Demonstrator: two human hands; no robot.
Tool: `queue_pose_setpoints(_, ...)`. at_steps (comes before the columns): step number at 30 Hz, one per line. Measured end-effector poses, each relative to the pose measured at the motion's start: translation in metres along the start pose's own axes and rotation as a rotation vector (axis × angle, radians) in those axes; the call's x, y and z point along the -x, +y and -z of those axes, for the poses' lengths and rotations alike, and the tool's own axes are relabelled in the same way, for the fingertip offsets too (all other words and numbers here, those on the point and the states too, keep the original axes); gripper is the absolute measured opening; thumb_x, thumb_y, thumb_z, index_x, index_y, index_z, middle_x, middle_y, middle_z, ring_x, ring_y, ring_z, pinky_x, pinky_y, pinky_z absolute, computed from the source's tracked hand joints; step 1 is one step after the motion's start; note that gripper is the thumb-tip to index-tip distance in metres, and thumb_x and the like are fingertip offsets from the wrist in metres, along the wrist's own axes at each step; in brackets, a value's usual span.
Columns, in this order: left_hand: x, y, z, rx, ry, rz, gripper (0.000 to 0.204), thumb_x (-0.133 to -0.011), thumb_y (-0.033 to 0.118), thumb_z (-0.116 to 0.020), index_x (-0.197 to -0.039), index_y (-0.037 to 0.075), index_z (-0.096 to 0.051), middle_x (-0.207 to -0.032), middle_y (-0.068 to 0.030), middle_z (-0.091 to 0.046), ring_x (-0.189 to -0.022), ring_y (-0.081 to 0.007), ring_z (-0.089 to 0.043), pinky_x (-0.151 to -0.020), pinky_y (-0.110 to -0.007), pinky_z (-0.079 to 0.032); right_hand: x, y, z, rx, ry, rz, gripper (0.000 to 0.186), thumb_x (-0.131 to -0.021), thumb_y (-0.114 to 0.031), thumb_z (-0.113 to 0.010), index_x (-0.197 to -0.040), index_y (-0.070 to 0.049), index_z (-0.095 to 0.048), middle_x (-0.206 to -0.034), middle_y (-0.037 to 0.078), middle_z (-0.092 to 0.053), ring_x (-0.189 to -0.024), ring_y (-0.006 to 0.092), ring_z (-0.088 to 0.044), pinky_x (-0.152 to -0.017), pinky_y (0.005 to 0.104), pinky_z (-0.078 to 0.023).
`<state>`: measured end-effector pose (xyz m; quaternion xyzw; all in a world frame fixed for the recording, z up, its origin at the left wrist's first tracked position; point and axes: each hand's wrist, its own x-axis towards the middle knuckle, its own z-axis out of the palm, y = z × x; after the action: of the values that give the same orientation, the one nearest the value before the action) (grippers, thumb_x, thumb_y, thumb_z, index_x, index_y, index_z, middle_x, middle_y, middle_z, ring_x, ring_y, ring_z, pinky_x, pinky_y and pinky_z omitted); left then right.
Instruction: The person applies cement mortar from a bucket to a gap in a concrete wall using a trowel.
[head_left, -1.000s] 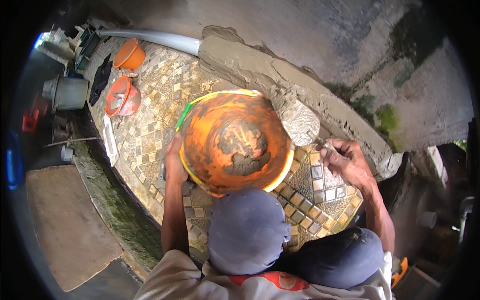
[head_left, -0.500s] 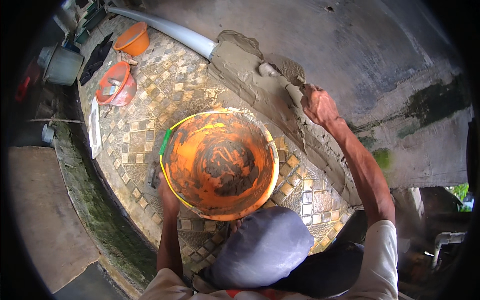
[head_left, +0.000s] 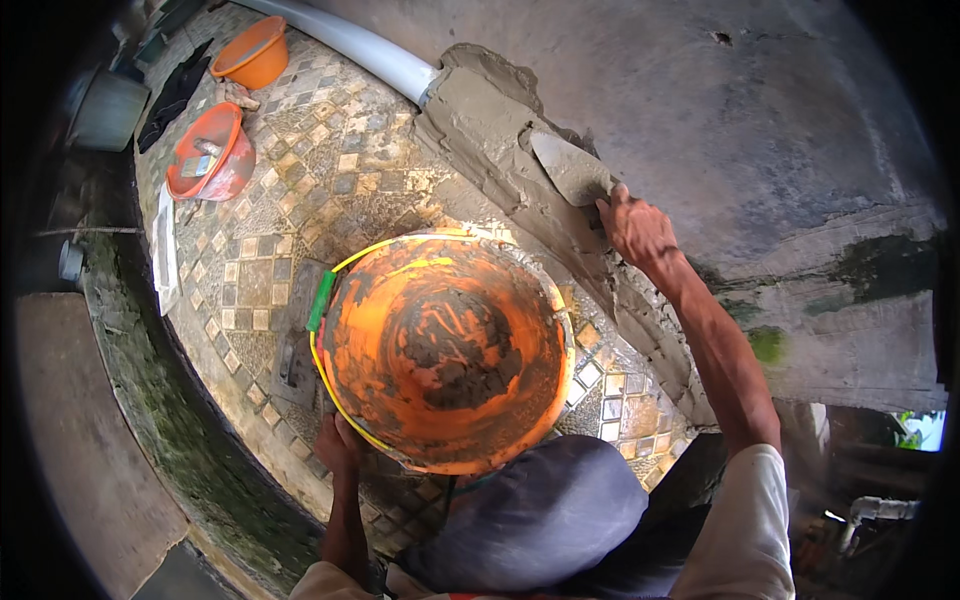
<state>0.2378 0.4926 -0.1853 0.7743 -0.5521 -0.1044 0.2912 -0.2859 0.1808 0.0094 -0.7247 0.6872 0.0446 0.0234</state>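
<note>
In my right hand (head_left: 640,232) is a pointed trowel (head_left: 570,168), its blade laid on a strip of wet grey mortar (head_left: 485,125) along the foot of the wall. My fingers close round the handle. An orange bucket (head_left: 540,400) stands before my knee, its inner wall smeared with mortar and some mortar at the bottom. Its yellow handle with a green grip (head_left: 321,300) lies over the left rim. My left hand (head_left: 338,446) is curled against the bucket's lower left side, fingertips partly hidden.
A grey pipe (head_left: 355,48) runs into the mortar's far end along the wall (head_left: 720,110). Beside the bucket lies a dark flat tool (head_left: 297,345) on the tiled floor (head_left: 255,270). Two orange basins (head_left: 228,165) stand far left; a mossy channel (head_left: 165,370) borders the floor.
The trowel has turned, showing its blade flat on the mortar, and my right hand has shifted slightly nearer. My left hand has slid nearer along the bucket's side. The view has shifted a little.
</note>
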Motion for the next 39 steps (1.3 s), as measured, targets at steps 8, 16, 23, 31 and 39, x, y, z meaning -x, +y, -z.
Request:
queue_pose_setpoints(8,0.001,0.006,-0.004,0.001,0.021,0.040,0.038,-0.110,0.038,-0.049,-0.094,0.007,-0.063,-0.073,-0.0197,-0.064,-0.065,-0.0439,-0.065,-0.057,-0.053,-0.046,-0.015,-0.006,-0.001,-0.095,-0.112,-0.108,0.049,-0.112,-0.039,-0.043,-0.117,0.007,-0.061,-0.090,0.029,-0.074,-0.091,0.0439,-0.077,-0.071,0.0518,-0.065)
queue_pose_setpoints(16,0.001,0.006,-0.006,-0.037,0.010,0.064,0.036,-0.108,0.038,-0.053,-0.095,0.007,-0.065,-0.073,-0.0193,-0.062,-0.064,-0.0433,-0.064,-0.058,-0.051,-0.048,0.055,0.040,0.025,-0.005,-0.152,-0.062,0.034,-0.112,-0.021,-0.046,-0.117,0.009,-0.062,-0.103,0.041,-0.069,-0.085,0.0425,-0.078,-0.067,0.0537,-0.064)
queue_pose_setpoints(23,0.002,0.002,-0.005,0.006,0.085,0.046,0.034,-0.107,0.039,-0.054,-0.098,0.008,-0.067,-0.073,-0.0182,-0.063,-0.065,-0.0420,-0.064,-0.059,-0.050,-0.049,0.030,-0.034,0.055,-0.525,-0.302,-0.331,0.033,-0.099,-0.012,-0.063,-0.126,0.006,-0.062,-0.114,0.022,-0.068,-0.082,0.0262,-0.060,-0.067,0.0378,-0.052)
queue_pose_setpoints(31,0.000,0.007,-0.002,-0.019,0.103,0.035,0.033,-0.108,0.037,-0.054,-0.095,0.009,-0.065,-0.075,-0.0178,-0.063,-0.066,-0.0427,-0.063,-0.059,-0.051,-0.047,-0.054,-0.044,0.013,-0.764,-0.272,-0.164,0.037,-0.112,-0.032,-0.052,-0.113,0.003,-0.062,-0.082,0.011,-0.068,-0.056,0.0230,-0.062,-0.038,0.0298,-0.050)
queue_pose_setpoints(39,-0.002,0.015,-0.006,-0.039,0.023,0.088,0.032,-0.108,0.035,-0.054,-0.092,0.009,-0.062,-0.077,-0.0176,-0.063,-0.068,-0.0427,-0.063,-0.060,-0.052,-0.046,0.009,0.018,-0.016,0.530,0.038,0.327,0.045,-0.117,-0.031,-0.028,-0.137,-0.002,-0.056,-0.104,0.026,-0.075,-0.056,0.0234,-0.067,-0.036,0.0336,-0.051)
